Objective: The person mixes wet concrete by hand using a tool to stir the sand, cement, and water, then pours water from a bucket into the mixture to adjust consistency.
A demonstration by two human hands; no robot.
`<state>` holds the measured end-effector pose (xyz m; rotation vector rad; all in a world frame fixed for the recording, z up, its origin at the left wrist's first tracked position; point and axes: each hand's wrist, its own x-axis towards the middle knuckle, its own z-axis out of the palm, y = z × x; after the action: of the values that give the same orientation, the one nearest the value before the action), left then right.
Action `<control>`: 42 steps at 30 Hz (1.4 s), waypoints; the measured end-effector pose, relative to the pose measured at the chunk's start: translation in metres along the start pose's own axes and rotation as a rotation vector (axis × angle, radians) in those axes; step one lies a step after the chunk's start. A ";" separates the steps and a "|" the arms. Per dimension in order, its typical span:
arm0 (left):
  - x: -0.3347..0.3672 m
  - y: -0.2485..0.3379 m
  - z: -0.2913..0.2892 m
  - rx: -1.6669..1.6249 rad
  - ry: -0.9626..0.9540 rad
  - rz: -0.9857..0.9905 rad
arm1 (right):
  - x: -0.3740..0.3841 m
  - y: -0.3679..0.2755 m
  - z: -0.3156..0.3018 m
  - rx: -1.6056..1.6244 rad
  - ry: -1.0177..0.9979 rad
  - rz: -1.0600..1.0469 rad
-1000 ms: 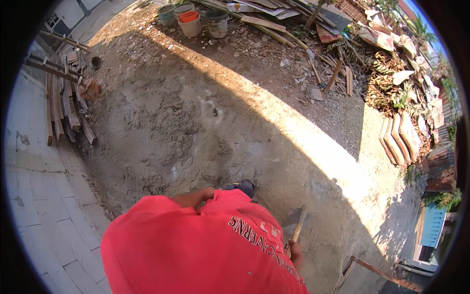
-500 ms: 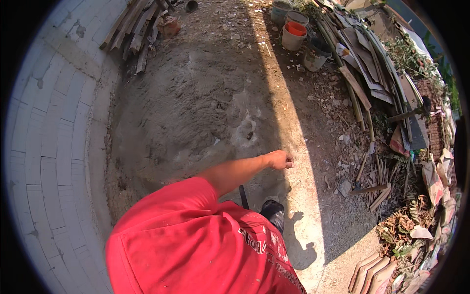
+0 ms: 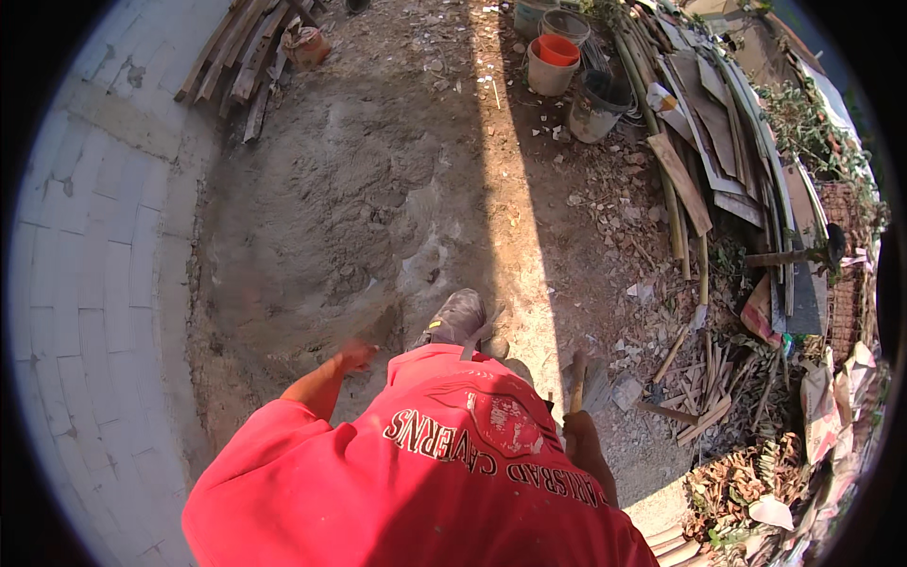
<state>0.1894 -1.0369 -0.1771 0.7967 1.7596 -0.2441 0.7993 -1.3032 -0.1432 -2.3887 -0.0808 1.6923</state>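
My left hand hangs low over the near edge of a wide patch of wet grey mortar, touching nothing that I can see. Its fingers look loosely stretched, and nothing shows in them. On my right side, my right hand is closed round a short wooden handle that points up and away from me. The rest of that tool is hidden. My dark shoe is at the mortar's near right edge, and a thin grey bar slants beside it.
A pale block wall runs along the left. Wooden planks lie at the far left beside an orange-brown container. Several buckets stand at the far right. Boards and poles, sticks, rubble and dry leaves line the right side.
My left arm has swung back from across my front to the left. My right hand and the wooden handle have come into view, and my shoe now shows farther forward.
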 end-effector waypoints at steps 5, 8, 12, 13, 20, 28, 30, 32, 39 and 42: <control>-0.061 0.208 0.066 -0.412 -0.023 0.361 | 0.070 -0.199 -0.093 -0.240 0.035 -0.257; -0.087 0.363 0.079 0.038 0.067 0.616 | 0.103 -0.336 -0.141 -0.113 0.012 -0.153; -0.041 0.511 0.103 0.049 -0.186 1.039 | 0.082 -0.522 -0.132 0.538 -0.293 -0.092; -0.055 0.559 0.105 0.033 -0.285 1.092 | 0.091 -0.551 -0.142 0.710 -0.407 0.008; -0.119 0.740 0.062 -0.236 -0.762 0.665 | 0.190 -0.753 -0.085 0.358 -0.482 -0.381; -0.066 0.773 -0.005 -1.096 -0.580 0.417 | 0.149 -0.936 0.062 0.038 -0.621 -0.348; -0.025 0.764 -0.005 -1.348 -0.501 0.310 | 0.118 -0.967 0.089 -0.556 -0.576 -0.551; -0.011 0.770 -0.011 -1.536 -0.381 0.232 | 0.116 -1.000 0.094 -1.037 -0.538 -0.942; 0.077 0.814 0.009 -2.046 0.280 0.115 | 0.251 -1.157 0.060 -1.507 -0.775 -1.675; 0.076 0.819 0.007 -2.292 0.373 0.102 | 0.282 -1.226 -0.001 -1.531 -0.665 -1.287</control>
<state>0.6944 -0.3969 -0.0641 -0.8234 1.1504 1.7701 0.9909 -0.0594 -0.1544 -1.0403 -2.9375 1.5204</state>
